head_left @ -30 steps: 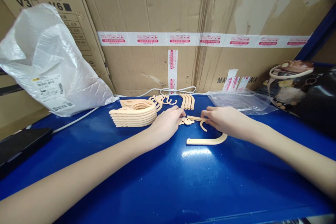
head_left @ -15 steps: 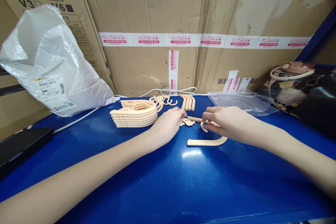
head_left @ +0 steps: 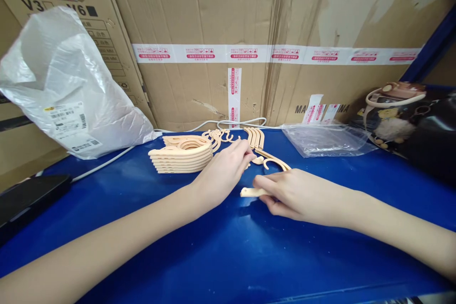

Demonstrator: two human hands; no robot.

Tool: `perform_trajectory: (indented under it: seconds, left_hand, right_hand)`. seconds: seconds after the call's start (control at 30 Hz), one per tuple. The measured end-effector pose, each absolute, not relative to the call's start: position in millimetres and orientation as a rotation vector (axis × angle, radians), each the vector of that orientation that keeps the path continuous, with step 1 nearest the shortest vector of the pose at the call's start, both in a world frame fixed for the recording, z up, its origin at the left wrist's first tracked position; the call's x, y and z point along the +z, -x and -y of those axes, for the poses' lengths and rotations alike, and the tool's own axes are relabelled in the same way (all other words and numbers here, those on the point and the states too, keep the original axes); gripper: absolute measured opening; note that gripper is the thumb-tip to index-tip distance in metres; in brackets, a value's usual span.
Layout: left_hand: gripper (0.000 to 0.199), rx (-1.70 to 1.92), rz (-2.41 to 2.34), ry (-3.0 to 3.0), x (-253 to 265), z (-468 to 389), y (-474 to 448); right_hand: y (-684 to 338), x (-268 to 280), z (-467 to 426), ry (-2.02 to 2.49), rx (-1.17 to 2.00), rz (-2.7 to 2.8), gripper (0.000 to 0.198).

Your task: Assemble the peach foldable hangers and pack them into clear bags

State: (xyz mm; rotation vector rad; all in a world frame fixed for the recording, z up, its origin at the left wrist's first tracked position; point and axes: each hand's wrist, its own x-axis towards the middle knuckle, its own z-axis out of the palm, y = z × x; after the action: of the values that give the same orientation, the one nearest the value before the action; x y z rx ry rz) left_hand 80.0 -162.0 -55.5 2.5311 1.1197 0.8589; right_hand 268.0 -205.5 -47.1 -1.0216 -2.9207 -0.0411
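My left hand (head_left: 228,166) is closed, its fingertips pinched at the near end of a partly assembled beige plastic folding hanger (head_left: 272,156). The hanger lies on the blue table, its hook and one arm stretching to the right; my fingers hide part of its middle. Lower and to the right, my right hand (head_left: 297,194) is wrapped round a loose curved hanger arm (head_left: 251,192). The holed end of that arm points left, and the rest is hidden under my fingers. A stack of folded beige hangers (head_left: 181,159) is left of my left hand.
Several loose hanger arms (head_left: 254,137) and hooks (head_left: 213,137) lie behind my hands. A clear plastic bag (head_left: 327,140) sits back right, near a black bag (head_left: 427,137). A white parcel bag (head_left: 71,90) and black phone (head_left: 33,199) are left. Cardboard (head_left: 199,19) walls the back.
My right hand has left the partly assembled hanger, moved down toward me and taken hold of the loose curved arm, shifting it left. My left hand stays at the hanger.
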Motion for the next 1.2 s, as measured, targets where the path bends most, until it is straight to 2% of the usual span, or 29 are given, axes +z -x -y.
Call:
perform_trajectory:
  seconds: [0.17,0.37,0.6,0.8,1.2]
  left_hand:
    - [0.017,0.892,-1.198,-2.347,-51,181,-63]
    - [0.035,0.875,-1.231,-2.3,-57,188,-45]
    - [0.033,0.712,-1.239,-2.299,-62,190,-40]
    - [0.032,0.636,-1.226,-2.316,-66,193,-41]
    - [0.031,0.532,-1.174,-2.409,-68,191,-40]
  right_hand:
    - [-264,-60,204,0.91,-0.184,2.937,0.013]
    - [-264,-61,204,0.933,-0.24,2.934,0.015]
    - [-266,-61,199,1.003,-0.288,2.93,0.019]
    - [-265,-58,198,1.049,-0.107,2.915,0.022]
    - [-265,-62,197,1.033,-0.114,2.79,0.019]
